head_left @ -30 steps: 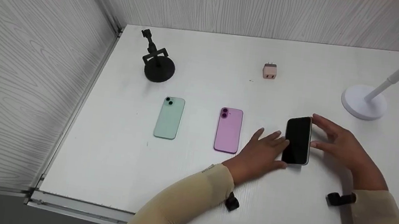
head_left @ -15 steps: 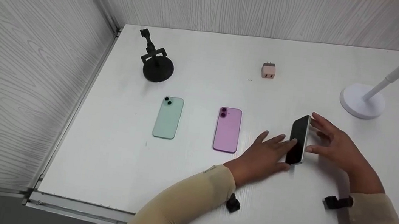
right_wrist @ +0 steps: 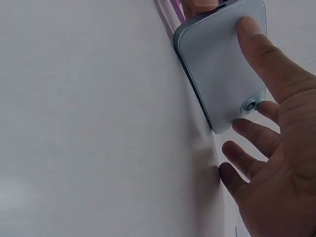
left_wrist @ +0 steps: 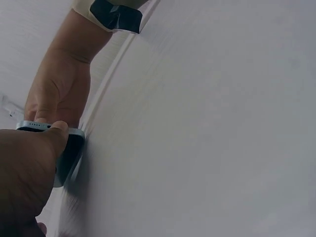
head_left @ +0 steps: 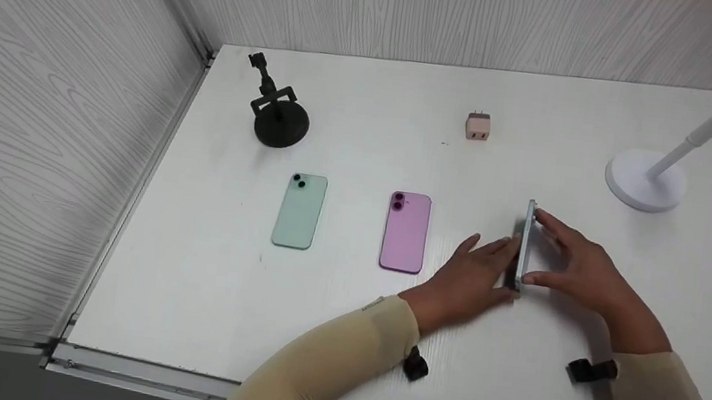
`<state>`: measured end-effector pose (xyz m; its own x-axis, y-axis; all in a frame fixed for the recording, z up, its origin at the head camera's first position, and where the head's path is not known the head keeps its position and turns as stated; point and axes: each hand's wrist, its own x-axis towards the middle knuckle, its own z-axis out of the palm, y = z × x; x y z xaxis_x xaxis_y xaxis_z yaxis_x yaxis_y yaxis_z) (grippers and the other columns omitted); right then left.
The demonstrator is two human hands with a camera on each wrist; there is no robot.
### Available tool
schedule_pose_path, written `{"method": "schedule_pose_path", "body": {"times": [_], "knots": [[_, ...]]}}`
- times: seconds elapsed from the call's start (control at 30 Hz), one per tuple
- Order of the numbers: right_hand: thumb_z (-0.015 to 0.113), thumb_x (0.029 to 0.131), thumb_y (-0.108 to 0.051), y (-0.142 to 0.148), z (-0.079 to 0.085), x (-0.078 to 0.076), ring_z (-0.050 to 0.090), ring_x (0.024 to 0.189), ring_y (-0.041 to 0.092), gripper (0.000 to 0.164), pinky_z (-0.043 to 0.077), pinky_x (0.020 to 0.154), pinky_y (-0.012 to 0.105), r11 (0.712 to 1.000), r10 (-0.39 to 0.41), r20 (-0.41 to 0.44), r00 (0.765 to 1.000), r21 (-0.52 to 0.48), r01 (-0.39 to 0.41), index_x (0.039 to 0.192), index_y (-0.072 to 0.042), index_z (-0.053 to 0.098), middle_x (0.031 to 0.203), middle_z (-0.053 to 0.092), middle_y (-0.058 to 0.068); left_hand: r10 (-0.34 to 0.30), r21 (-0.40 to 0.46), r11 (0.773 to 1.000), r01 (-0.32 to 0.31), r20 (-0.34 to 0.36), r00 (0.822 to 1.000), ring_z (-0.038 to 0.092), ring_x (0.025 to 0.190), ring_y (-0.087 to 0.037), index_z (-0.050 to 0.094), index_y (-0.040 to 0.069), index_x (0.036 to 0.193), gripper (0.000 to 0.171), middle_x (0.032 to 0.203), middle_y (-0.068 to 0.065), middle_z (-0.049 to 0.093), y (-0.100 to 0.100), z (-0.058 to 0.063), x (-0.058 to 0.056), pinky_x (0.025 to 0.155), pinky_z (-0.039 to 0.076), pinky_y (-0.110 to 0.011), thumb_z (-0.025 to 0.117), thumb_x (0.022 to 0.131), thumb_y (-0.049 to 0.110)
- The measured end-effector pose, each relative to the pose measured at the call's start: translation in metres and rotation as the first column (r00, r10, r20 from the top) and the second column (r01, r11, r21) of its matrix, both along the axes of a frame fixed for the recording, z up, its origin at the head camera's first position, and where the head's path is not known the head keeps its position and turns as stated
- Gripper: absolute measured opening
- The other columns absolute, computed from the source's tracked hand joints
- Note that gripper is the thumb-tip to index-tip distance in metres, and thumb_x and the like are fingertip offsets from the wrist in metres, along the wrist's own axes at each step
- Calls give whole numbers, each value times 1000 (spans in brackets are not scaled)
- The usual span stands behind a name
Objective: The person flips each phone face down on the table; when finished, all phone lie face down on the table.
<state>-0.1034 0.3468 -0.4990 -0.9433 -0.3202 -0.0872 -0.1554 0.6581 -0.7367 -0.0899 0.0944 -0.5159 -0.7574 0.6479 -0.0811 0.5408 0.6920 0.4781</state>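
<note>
A light-blue smartphone (head_left: pixel 524 248) stands tipped up on its long edge, its dark screen facing left. My right hand (head_left: pixel 581 272) holds it from the back: in the right wrist view the thumb (right_wrist: pixel 254 39) lies near the bottom end and a finger reaches the camera corner. On the screen side, the extended fingers of my left hand (head_left: pixel 465 281) touch the phone. The left thumb (left_wrist: pixel 59 131) overlaps the bottom edge in the left wrist view; the other left fingers are mostly hidden there. Left of this hand lies a pink phone (head_left: pixel 405 232), back up.
Further left is a mint-green phone (head_left: pixel 300 210), also back up. A black stand (head_left: pixel 280 124) is at the back left and a white stand (head_left: pixel 644 180) at the back right. Between them sits a pink plug charger (head_left: pixel 478 126). Wall panels enclose the white table (head_left: pixel 182 287).
The light-blue phone has turned from screen-up to standing on its long edge. My right hand has shifted left with it, while my left hand has stayed nearly in place.
</note>
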Motion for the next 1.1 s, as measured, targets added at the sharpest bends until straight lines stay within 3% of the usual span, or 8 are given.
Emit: {"method": "schedule_pose_path", "body": {"times": [0.07, 0.17, 0.43, 0.7, 0.9, 1.1], "knots": [[99, 81, -34, -1, -1, 1, 37, 158, 53, 115, 32, 126, 71, 1000, 1, 5, 1000, 13, -1, 173, -38, 31, 176, 37, 16, 7, 6, 1000, -7, 4, 1000, 18, 167, -4, 3, 20, 177, 95, 181, 6, 26, -1, -1, 0, 140, 0, -36, 57, 110, 58], [99, 81, -37, -1, -2, 1, 33, 160, 54, 115, 30, 125, 75, 999, 2, 6, 1000, 45, -3, 174, -37, 31, 175, 37, 22, 23, 31, 999, -23, 14, 1000, 19, 167, -4, 2, 18, 177, 97, 181, 6, 24, -2, -2, 0, 140, -1, -34, 58, 109, 58], [99, 81, -37, -4, -7, 3, 29, 159, 56, 113, 28, 124, 78, 997, 36, -44, 998, 76, -33, 173, -23, 34, 174, 36, 26, 59, 65, 996, -59, 3, 998, 21, 168, -6, 10, 13, 177, 96, 181, 1, 26, -6, -3, 0, 140, 1, -35, 62, 108, 55], [100, 78, -37, -6, -8, 1, 28, 158, 59, 111, 25, 125, 79, 981, 76, -75, 994, 186, -60, 168, -6, 41, 171, 35, 34, 78, 23, 997, -78, -5, 997, 20, 169, -10, 15, 11, 176, 92, 181, -2, 26, -9, 1, 2, 141, 3, -38, 60, 109, 54], [99, 78, -46, -6, -6, 2, 21, 162, 58, 114, 20, 127, 79, 967, 81, -21, 997, 245, -73, 169, -9, 40, 175, 28, 31, 96, 3, 995, -96, 17, 995, 17, 169, -8, 22, 16, 176, 90, 179, 2, 32, -14, 2, 1, 141, 4, -38, 63, 107, 58], [98, 78, -47, -7, -4, 3, 16, 164, 55, 113, 17, 128, 79, 960, 80, 19, 997, 269, -82, 169, -12, 41, 178, 24, 28, 108, -12, 994, -108, -8, 994, 20, 169, -9, 30, 18, 174, 89, 174, 5, 42, -18, -1, 0, 141, 9, -39, 67, 104, 59]]}}
